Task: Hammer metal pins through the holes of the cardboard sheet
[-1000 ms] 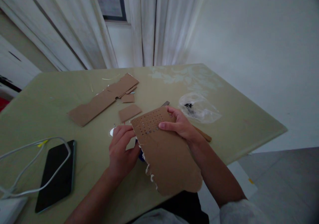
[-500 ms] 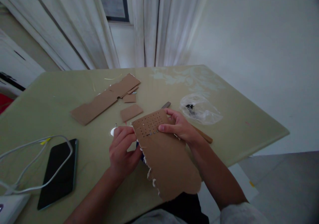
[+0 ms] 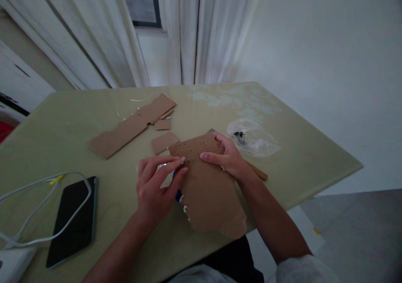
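Pale olive tabletop (image 3: pixel 298 149), glossy, faded whitish pattern toward its far right part. White curtains (image 3: pixel 194 31) hang across the upper middle and upper left of the frame; a dark-framed window (image 3: pixel 141 2) shows between them. Plain white wall (image 3: pixel 329 44) at right. Grey floor (image 3: pixel 361 232) at lower right. Light dim, even.

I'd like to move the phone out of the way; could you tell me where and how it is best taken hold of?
Grip the black phone by its two long edges, coming from above at its near end. It lies flat on the table, and the white cable crosses its far end, so the near half is free for the fingers.
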### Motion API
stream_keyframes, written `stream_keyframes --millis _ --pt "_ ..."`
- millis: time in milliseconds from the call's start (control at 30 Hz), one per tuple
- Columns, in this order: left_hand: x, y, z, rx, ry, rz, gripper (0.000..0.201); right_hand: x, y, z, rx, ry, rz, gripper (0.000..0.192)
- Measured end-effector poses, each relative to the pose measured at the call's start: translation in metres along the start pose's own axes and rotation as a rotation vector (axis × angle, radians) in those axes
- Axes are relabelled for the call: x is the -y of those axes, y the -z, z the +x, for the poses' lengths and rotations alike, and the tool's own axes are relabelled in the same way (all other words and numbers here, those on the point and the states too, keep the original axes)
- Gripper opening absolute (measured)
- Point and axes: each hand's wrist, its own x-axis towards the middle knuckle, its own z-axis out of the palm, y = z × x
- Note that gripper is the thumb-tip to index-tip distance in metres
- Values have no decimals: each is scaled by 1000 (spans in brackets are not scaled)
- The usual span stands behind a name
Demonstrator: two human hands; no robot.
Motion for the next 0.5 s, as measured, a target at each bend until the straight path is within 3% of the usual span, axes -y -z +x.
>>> stream_keyframes --millis 333,500 --pt "3 -1 -8 -5 -129 -42 24 2 -4 -3 38 50 -88 49" --pt "-1 -1 -11 -37 -104 -136 19 -2 -3 -4 58 28 -102 48"
